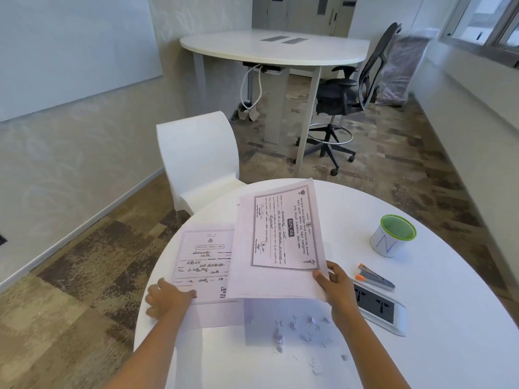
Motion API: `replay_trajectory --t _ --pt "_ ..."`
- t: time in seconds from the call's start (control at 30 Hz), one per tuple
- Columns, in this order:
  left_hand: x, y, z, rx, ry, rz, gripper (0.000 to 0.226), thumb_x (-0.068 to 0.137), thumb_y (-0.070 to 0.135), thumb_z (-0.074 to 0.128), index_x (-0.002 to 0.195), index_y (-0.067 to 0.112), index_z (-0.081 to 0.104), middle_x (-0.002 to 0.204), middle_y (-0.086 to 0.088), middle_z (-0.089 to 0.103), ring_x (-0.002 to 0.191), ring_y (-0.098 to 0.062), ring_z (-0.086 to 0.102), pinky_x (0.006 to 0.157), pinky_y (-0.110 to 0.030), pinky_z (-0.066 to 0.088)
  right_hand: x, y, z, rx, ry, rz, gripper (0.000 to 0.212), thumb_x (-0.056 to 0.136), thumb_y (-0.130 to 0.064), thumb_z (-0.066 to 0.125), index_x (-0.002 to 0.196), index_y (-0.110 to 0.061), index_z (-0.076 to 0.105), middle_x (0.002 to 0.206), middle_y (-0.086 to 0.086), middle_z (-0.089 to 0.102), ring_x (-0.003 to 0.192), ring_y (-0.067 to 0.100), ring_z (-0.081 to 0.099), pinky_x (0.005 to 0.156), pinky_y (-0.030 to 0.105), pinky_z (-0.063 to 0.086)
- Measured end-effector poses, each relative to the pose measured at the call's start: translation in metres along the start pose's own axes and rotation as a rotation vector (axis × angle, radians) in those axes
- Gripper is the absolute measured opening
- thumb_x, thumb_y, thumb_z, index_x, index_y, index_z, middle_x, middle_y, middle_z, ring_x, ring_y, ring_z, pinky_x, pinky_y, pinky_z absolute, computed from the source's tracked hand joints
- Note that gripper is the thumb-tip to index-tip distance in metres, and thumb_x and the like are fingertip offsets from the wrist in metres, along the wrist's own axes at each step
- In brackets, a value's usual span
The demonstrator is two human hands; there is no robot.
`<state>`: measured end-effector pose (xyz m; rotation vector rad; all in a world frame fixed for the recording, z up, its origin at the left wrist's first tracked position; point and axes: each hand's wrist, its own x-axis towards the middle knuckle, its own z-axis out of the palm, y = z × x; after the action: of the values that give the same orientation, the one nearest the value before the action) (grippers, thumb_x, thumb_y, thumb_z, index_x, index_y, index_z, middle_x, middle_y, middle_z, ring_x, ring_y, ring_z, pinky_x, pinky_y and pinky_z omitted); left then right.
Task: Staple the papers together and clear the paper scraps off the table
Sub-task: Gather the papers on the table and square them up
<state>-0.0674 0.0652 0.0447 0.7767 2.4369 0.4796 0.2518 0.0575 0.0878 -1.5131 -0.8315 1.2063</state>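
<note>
My right hand (pixel 335 287) grips the near right corner of a printed sheet (pixel 280 242) and holds it lifted off the round white table (pixel 449 318). A second printed sheet (pixel 202 265) lies flat to its left, with my left hand (pixel 165 299) resting on its near left corner, fingers partly curled. Several small paper scraps (pixel 300 332) and bent staples are scattered on the table in front of me, partly on another white page (pixel 261 321) under the lifted sheet. A grey stapler (pixel 375 277) with orange ends lies to the right of my right hand.
A white socket panel (pixel 379 307) lies near the stapler. A green-rimmed white cup (pixel 393 235) stands farther right. A white chair (pixel 199 161) stands behind the table, and beyond it are another white table (pixel 278 49) and a black office chair (pixel 348 96).
</note>
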Motion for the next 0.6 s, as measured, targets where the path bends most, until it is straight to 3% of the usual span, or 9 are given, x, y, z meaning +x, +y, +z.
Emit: replay_trajectory --t 0.2,0.33,0.43,0.5,0.53,0.6 --pt "0.014 -0.002 -0.009 -0.042 -0.059 -0.085 0.096 0.058 0.02 0.088 0.133 -0.006 0.035 0.137 -0.027 0.037 0.128 -0.041 0.04 0.101 -0.049 0.039 0.0 0.003 -0.001 0.038 0.005 0.019 0.019 0.085 -0.01 0.066 0.098 -0.023 0.064 0.1 0.006 0.072 0.093 0.031 0.067 0.087 0.048 0.053" --pt "0.024 -0.008 -0.017 0.056 -0.126 -0.029 0.065 0.067 0.026 0.082 0.119 0.0 0.054 0.119 -0.018 0.06 0.116 -0.036 0.054 0.099 -0.042 0.042 -0.001 0.005 -0.002 0.051 0.008 0.029 0.021 0.085 -0.008 0.065 0.102 -0.019 0.063 0.101 0.008 0.072 0.095 0.033 0.066 0.087 0.049 0.053" --pt "0.016 -0.004 -0.026 0.037 -0.034 0.127 0.021 0.083 0.023 0.068 0.081 0.003 0.06 0.08 -0.011 0.058 0.081 -0.028 0.058 0.074 -0.032 0.046 0.0 0.005 -0.005 0.061 0.023 0.028 0.023 0.085 -0.007 0.064 0.104 -0.019 0.061 0.102 0.01 0.07 0.093 0.032 0.066 0.086 0.046 0.053" --pt "0.013 0.002 -0.036 -0.085 0.017 0.299 0.028 0.091 0.016 0.059 0.066 0.006 0.054 0.065 -0.01 0.054 0.059 -0.022 0.049 0.057 -0.027 0.04 0.001 0.005 -0.009 0.067 0.042 0.025 0.024 0.087 -0.007 0.062 0.108 -0.019 0.059 0.105 0.01 0.068 0.094 0.032 0.065 0.086 0.046 0.053" --pt "0.009 0.007 -0.047 -0.144 0.04 0.356 0.026 0.093 0.014 0.056 0.068 0.006 0.058 0.064 -0.011 0.056 0.055 -0.02 0.048 0.054 -0.025 0.039 0.0 0.004 -0.011 0.062 0.055 0.022 0.025 0.087 -0.007 0.061 0.109 -0.019 0.058 0.106 0.011 0.067 0.095 0.032 0.064 0.086 0.046 0.053" --pt "-0.004 0.018 -0.074 -0.27 0.118 0.436 0.02 0.094 0.013 0.053 0.093 0.0 0.069 0.076 -0.017 0.065 0.057 -0.022 0.053 0.054 -0.024 0.044 0.0 0.005 -0.014 0.047 0.079 0.018 0.026 0.089 -0.007 0.06 0.112 -0.019 0.056 0.109 0.012 0.066 0.096 0.033 0.063 0.085 0.046 0.053"
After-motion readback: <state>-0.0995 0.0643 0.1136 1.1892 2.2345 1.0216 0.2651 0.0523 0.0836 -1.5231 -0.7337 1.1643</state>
